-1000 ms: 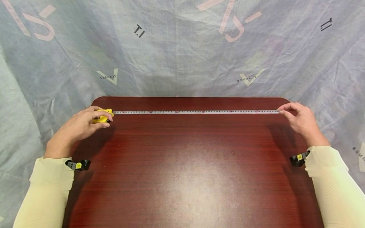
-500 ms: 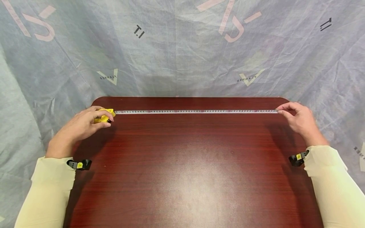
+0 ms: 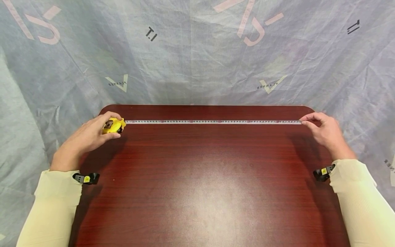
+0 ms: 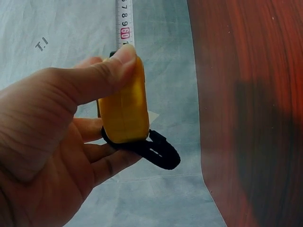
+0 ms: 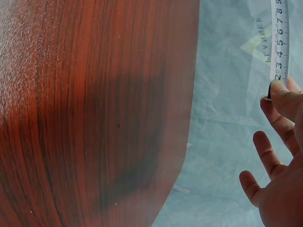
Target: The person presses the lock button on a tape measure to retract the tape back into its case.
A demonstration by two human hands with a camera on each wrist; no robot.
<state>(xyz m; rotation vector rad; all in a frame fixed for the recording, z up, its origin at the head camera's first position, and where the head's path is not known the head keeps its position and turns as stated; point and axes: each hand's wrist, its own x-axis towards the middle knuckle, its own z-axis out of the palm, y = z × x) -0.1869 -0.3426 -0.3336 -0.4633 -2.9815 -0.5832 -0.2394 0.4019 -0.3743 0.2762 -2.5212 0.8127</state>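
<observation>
My left hand [image 3: 89, 133] grips the yellow case of a tape measure [image 3: 114, 126] at the left end of the table. In the left wrist view the thumb lies on top of the case [image 4: 124, 109], and a black wrist strap [image 4: 163, 153] hangs from it. The white blade [image 3: 197, 121] stretches straight across to the right, with the red 60 mark near the case mouth. Between thumb and forefinger my right hand [image 3: 326, 128] pinches the blade's end. The right wrist view shows the low numbers on the blade [image 5: 279, 42] just beyond the thumb; the other fingers stand apart, loosely bent.
Below the blade lies a dark red wood-grain table [image 3: 191, 178] with rounded far corners. A grey printed cloth [image 3: 185, 61] hangs behind it and down both sides. Small black cameras sit at the left cuff [image 3: 87, 178] and right cuff [image 3: 322, 174].
The left forefinger has lifted from the front of the case toward its top, and the case has turned slightly, showing more of its side. The right hand keeps its pinch, nearly still.
</observation>
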